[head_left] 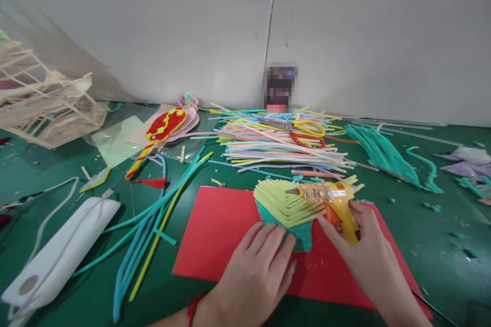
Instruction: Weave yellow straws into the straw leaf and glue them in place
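Observation:
My right hand (364, 245) is closed around the handle of a yellow hot glue gun (337, 199), its dark nozzle pointing left over the craft piece. That piece is a fan-like shape of yellow-green pipe cleaner strips (282, 199) laid in a V pattern over a teal backing (305, 237). It lies on a red sheet (207, 230). My left hand (257, 271) rests on the lower left part of the piece, fingers stretched out and pressing down on it. The fingers hide part of the teal edge.
Behind the sheet lies a heap of pastel pipe cleaners (280, 148) with scissors (307, 133) on top. Teal pipe cleaners (383, 153) lie right. Left are loose strands (164, 214), a red-and-yellow fan (164, 127), a white power strip (65, 245) and a wooden stick model (49, 102).

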{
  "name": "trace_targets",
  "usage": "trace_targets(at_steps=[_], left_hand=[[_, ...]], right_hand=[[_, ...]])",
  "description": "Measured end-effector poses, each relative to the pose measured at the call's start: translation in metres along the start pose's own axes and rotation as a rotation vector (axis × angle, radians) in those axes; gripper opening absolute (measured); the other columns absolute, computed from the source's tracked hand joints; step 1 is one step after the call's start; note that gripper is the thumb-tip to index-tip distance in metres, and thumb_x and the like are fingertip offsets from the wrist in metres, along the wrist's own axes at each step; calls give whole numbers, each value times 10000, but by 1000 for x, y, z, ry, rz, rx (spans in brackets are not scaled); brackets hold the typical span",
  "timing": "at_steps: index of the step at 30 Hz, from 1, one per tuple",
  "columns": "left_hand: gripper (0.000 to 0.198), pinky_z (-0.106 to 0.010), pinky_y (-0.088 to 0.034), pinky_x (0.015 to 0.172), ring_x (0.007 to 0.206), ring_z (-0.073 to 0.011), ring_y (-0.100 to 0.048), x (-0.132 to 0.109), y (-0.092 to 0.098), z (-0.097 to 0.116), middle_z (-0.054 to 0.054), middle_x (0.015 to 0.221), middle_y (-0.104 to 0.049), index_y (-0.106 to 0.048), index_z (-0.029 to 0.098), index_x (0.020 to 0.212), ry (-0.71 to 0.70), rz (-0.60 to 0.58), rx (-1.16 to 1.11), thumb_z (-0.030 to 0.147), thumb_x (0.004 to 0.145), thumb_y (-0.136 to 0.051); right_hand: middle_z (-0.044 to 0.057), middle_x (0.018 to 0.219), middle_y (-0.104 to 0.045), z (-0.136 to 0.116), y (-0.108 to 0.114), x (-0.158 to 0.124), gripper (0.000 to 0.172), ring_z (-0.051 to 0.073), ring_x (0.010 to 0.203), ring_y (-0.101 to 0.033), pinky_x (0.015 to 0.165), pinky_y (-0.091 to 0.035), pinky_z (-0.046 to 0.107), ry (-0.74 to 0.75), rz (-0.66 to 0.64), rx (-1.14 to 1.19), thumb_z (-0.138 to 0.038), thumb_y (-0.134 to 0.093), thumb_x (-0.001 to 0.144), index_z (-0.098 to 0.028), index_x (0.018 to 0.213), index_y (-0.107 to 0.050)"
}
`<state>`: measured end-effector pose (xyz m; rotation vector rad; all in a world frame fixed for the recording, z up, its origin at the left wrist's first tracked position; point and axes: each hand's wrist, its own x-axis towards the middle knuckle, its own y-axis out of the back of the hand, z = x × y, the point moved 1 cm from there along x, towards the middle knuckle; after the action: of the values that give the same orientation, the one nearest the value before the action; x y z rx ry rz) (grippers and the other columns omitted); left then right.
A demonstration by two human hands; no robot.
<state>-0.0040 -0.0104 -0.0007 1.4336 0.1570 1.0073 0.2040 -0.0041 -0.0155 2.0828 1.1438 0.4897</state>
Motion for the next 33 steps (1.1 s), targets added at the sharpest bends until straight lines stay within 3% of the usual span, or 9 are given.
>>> trace_targets(at_steps=[3,5,8,14,18,22,28,33], left_hand=[[294,-349,-537,758,857,-212,-624,1,-1,-12,-76,986,-662,-616,157,1144,44,-33,-12,159,968,-380],[318,-337,-540,719,840,-205,-618,1,-2,-19,-69,991,-650,-596,181,1179,56,-99,-28,115,960,-375],[320,-324,-540,759,857,-185,-611,0,-6,-25,-52,1013,-637,-586,214,1202,124,-173,-79,115,961,-401],[242,-279,-541,777,882,-160,-618,6,-14,-31,-48,985,-635,-650,206,1084,262,-100,-296,192,975,-435],[174,-305,-533,786,900,-177,-607,13,-16,-30,-45,985,-629,-640,193,1033,290,-149,-285,159,943,-495],[101,-308,-510,719,833,-182,-584,16,-18,-28,-27,921,-618,-619,190,925,300,-214,-221,157,928,-524],[131,-252,-474,719,800,-142,-565,14,-15,-29,2,853,-605,-584,192,814,269,-156,-325,167,933,-534],[169,-308,-476,707,756,-171,-566,10,-10,-23,-15,838,-608,-600,192,843,124,-175,-115,219,960,-482]], right_hand=[[135,1033,-653,0,0,1,683,312,909,-634,728,-485,397,-28,5,-33,-736,-574,629,-215,1066,-507],[130,997,-663,0,1,2,693,296,842,-644,688,-486,383,-35,-6,-23,-734,-570,637,-208,1084,-498],[123,970,-671,1,2,5,686,274,765,-649,611,-475,350,-39,-21,-39,-729,-566,645,-206,1084,-494],[95,873,-681,-1,1,6,651,283,700,-651,533,-438,331,-7,-28,-217,-731,-509,681,-222,1086,-506],[107,927,-686,0,-1,4,639,286,694,-656,511,-430,327,37,-58,-287,-738,-474,703,-234,1095,-495],[112,934,-686,2,-1,3,632,281,687,-662,511,-437,325,63,-40,-314,-743,-462,716,-232,1085,-500],[116,935,-683,5,-1,4,638,268,651,-655,490,-429,314,109,-13,-305,-744,-481,710,-225,1081,-502],[125,993,-675,2,-1,3,631,282,702,-663,505,-449,325,78,1,-295,-728,-492,699,-226,1083,-498]])
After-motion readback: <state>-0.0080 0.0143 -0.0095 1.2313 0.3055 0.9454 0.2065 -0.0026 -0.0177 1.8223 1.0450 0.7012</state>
